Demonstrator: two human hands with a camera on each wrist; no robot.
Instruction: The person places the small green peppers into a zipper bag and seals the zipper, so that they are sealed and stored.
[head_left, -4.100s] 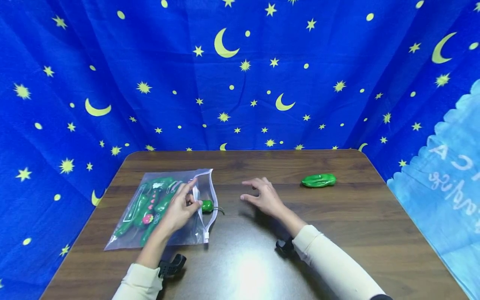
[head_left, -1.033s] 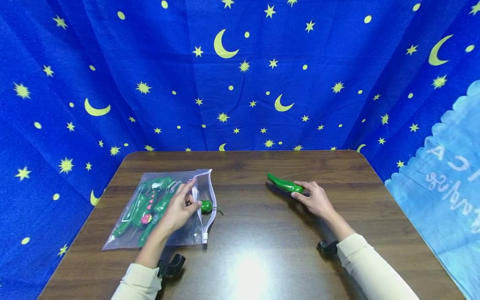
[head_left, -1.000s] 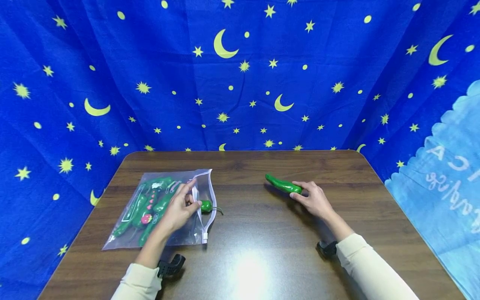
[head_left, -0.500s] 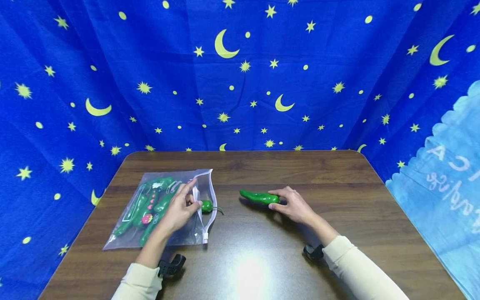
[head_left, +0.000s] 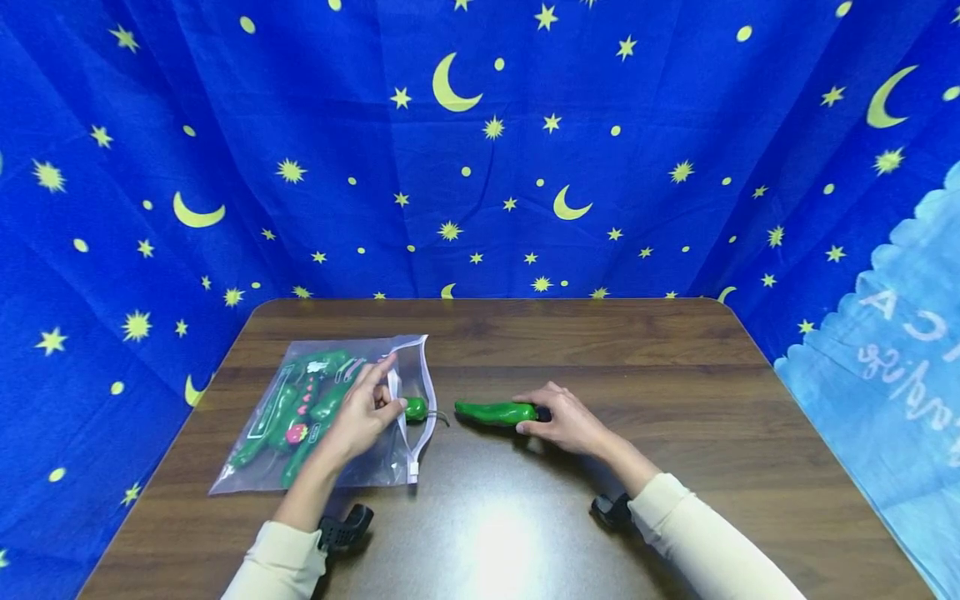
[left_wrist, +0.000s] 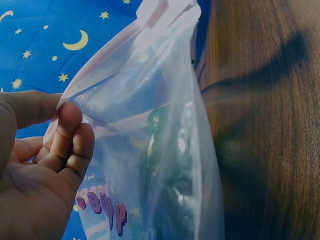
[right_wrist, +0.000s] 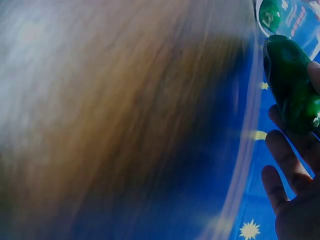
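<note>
In the head view, a clear zip bag [head_left: 384, 467] lies on the left of the table, printed with a pink strawberry and holding several green peppers. My left hand [head_left: 362, 423] pinches the upper lip of its mouth between thumb and fingers, and the left wrist view shows that lip [left_wrist: 62, 102] lifted so the mouth gapes. One green pepper [head_left: 415, 409] lies at the mouth, its stem poking past the edge. My right hand [head_left: 566, 421] grips the thick end of a long green pepper [head_left: 493, 413], whose narrow tip points left, just short of that stem.
A white zip slider [head_left: 412, 472] sits at the near end of the bag's mouth. The brown wooden table [head_left: 637, 500] reaches to a blue curtain [head_left: 510, 167] with moons and stars at the back. Black wrist cameras [head_left: 345, 527] hang beside both forearms.
My right hand took hold of the pepper that lay at the right and has carried it left and nearer, up to the bag's mouth. The left hand and the bag have stayed in place.
</note>
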